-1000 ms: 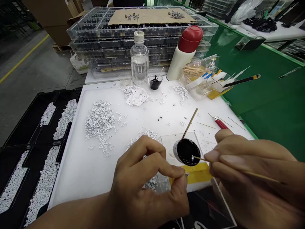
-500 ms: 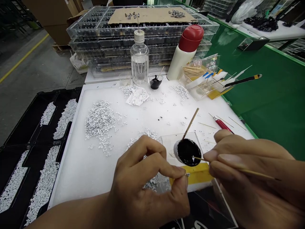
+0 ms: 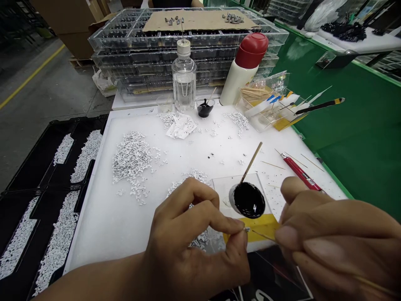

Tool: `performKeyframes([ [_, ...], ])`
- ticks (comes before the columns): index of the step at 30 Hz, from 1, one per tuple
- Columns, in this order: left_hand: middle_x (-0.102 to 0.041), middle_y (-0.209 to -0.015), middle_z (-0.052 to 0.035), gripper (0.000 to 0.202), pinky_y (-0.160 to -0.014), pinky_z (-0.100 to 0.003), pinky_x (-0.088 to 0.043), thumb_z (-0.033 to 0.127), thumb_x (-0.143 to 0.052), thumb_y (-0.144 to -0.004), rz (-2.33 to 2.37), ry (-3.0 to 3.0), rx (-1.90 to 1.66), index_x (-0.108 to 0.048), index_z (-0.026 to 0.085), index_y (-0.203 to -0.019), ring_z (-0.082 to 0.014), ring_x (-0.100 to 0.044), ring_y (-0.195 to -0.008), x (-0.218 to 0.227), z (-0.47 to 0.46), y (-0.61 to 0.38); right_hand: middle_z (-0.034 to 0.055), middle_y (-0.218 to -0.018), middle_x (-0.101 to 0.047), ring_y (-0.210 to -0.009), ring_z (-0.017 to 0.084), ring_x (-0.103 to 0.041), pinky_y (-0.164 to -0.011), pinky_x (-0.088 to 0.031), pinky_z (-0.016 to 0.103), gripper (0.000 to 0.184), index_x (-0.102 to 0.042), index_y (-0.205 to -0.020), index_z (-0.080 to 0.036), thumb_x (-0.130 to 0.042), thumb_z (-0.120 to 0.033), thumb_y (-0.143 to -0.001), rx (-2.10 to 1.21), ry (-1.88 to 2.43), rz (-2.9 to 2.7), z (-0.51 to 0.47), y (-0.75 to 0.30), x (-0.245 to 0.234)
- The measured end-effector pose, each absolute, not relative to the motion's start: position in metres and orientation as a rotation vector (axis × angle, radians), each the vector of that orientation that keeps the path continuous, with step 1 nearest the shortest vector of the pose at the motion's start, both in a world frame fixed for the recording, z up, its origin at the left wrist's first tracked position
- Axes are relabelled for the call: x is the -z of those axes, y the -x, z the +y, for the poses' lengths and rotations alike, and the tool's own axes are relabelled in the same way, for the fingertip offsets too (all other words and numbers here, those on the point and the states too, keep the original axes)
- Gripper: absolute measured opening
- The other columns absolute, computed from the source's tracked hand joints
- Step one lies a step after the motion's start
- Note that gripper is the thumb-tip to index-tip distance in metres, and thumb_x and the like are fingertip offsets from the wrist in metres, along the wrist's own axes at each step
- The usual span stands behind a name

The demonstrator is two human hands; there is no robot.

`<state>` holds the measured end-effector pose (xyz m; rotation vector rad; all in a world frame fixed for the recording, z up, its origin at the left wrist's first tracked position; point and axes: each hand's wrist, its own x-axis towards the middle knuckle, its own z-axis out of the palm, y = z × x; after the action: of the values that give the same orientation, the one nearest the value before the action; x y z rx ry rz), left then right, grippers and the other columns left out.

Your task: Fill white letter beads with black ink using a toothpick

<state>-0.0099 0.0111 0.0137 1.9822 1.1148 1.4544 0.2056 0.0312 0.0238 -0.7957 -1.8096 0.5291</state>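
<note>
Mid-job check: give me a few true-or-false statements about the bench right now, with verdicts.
The left hand pinches a tiny white part between thumb and forefinger: true.
The right hand holds a thin wooden stick: true.
The red utility knife lies on the green mat: false, it lies on the white board.
A black pool sits on a clear sheet: true.
The clear plastic bottle is uncapped: false, it has a cap.
The red-capped white bottle lies on its side: false, it stands.

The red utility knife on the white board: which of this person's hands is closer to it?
Right. The right hand sits just below the red utility knife; the left hand sits much farther left.
</note>
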Motion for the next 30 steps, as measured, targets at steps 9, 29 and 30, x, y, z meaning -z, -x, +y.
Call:
performKeyframes([
  [9,-0.058,-0.073,0.0008,0.016,-0.048,-0.022,-0.052,0.001,-0.071,-0.074,1.118,-1.972,-1.467,-0.067,0.017,-0.076,-0.0101,-0.060,-0.060,-0.014,0.012,0.006,-0.0067,-0.073,-0.080,-0.047,0.017,-0.072,-0.106,-0.065,0.034,0.038,-0.082,-0.112,-0.034,-0.076,-0.008,-0.085,-0.515,0.667,-2.020,0.027,-0.221,-0.013],
  [29,-0.058,-0.073,0.0009,0.017,-0.049,-0.022,-0.052,0.000,-0.071,-0.074,1.098,-1.962,-1.473,-0.068,0.016,-0.076,-0.0098,-0.060,-0.060,-0.014,0.011,0.007,-0.0054,-0.085,-0.084,-0.051,0.018,-0.076,-0.099,-0.068,0.031,0.040,-0.080,-0.119,-0.036,-0.087,-0.019,-0.084,-0.559,0.662,-1.981,0.031,-0.214,-0.021],
  [30,-0.058,-0.073,0.0010,0.017,-0.049,-0.022,-0.053,0.000,-0.071,-0.074,1.097,-1.966,-1.468,-0.068,0.017,-0.077,-0.0100,-0.060,-0.060,-0.014,0.011,0.007,-0.0052,-0.090,-0.084,-0.052,0.018,-0.077,-0.100,-0.067,0.030,0.049,-0.078,-0.125,-0.037,-0.088,-0.016,-0.081,-0.556,0.633,-1.995,0.032,-0.213,-0.023],
])
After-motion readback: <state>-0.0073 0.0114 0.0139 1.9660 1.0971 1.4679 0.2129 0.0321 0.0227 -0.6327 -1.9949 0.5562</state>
